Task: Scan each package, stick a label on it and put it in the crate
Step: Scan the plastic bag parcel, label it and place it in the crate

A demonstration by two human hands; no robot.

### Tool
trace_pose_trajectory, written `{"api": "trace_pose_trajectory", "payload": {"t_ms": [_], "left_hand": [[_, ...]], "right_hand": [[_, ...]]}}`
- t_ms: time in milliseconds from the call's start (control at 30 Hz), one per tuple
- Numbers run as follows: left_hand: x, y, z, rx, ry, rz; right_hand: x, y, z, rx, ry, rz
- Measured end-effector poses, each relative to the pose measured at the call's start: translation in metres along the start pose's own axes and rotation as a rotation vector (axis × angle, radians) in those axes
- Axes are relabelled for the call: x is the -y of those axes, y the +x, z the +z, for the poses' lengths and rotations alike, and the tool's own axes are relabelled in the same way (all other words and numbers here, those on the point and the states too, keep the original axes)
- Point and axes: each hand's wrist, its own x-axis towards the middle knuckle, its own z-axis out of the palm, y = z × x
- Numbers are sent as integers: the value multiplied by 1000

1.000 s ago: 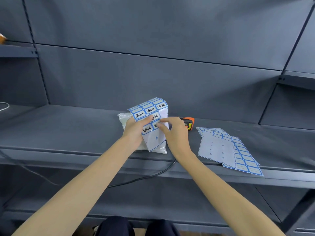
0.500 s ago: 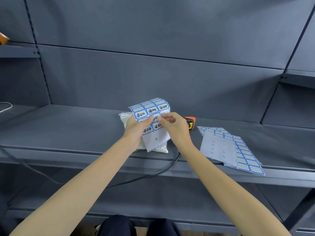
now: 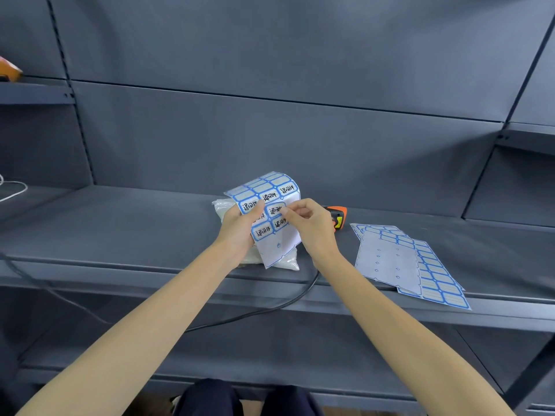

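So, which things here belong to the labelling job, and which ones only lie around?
Belong to the job:
- label sheet, held in left hand
- one label, pinched by right hand
- white package under the sheet
- orange scanner behind the right hand

Only lying around:
- spare label sheets on the shelf
- white cable at far left

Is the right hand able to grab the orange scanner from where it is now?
Probably yes. The scanner lies on the shelf just behind the right hand, nothing between, but it must first release the label it pinches.

Shelf (image 3: 120, 229) bare leftward; scanner (image 3: 338, 216) and label sheets (image 3: 402, 259) crowd the right.
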Motion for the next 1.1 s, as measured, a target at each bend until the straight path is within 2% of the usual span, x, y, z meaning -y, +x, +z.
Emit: {"api": "trace_pose_trajectory", "payload": {"t_ms": [167,300,367,533,633,733,867,1100], "left_hand": [[-1,1,-1,-79,81,30],[-3,1,-9,-104,101,45],[-7,3,-19,-138,75,68],[-27,10,-62,-252,49,138],[-33,9,-84,-306,44,143],[-34,6,-96,-343,22,130],[-32,4,-106,-361,7,104],[-32,1,-115,-339,4,94]], "right_hand": [[-1,0,3,5,134,38],[1,5,1,14,340,163],[2,10,-4,-16,365,196],[1,23,-19,-30,117,241],[-6,27,-13,62,-61,255],[-13,28,2,158,-135,271],[-21,36,19,195,-289,263],[-41,51,30,156,-620,239]]}}
